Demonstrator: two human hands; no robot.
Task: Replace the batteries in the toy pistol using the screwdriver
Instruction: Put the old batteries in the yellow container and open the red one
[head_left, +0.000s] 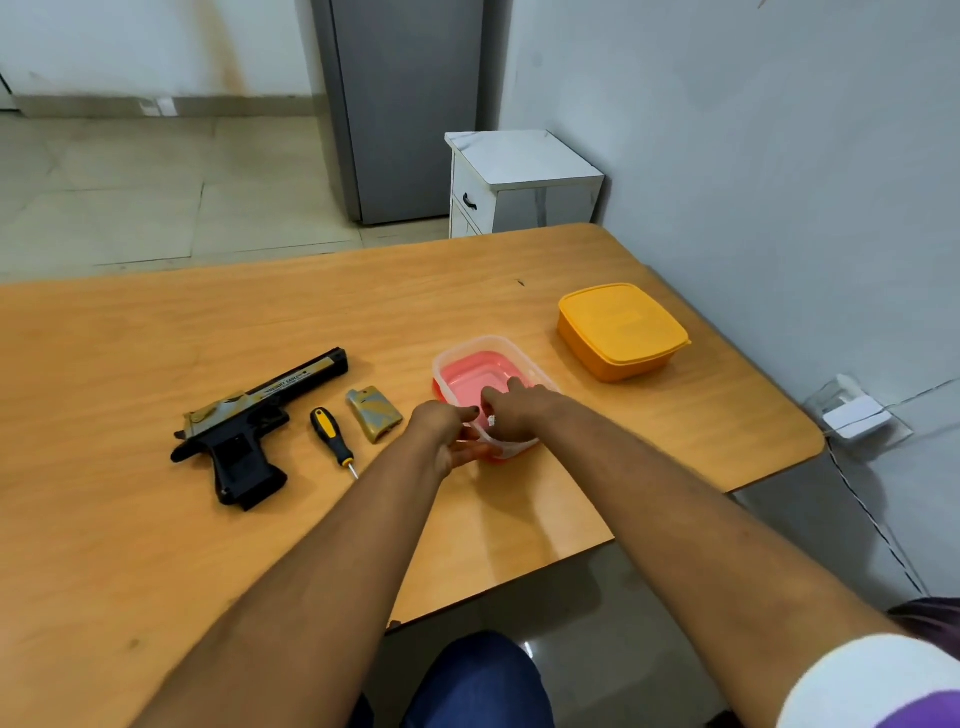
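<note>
The black and gold toy pistol (260, 415) lies on its side at the left of the wooden table (156, 545). Beside it lie a yellow-and-black screwdriver (330, 431) and a small gold cover piece (374, 413). A clear plastic container (483, 341) with a pink bottom stands at the middle. My left hand (441, 431) grips its near left corner, thumb on the rim. My right hand (519, 410) reaches down into it with bent fingers. Something small and shiny shows by the thumb. What lies inside is hidden.
A closed yellow box (621, 330) stands at the back right of the table, near the wall. The table's right edge runs close behind the container. A white bedside cabinet (519, 176) stands beyond the far edge, and a white plug with a cable (852, 413) lies on the floor at right.
</note>
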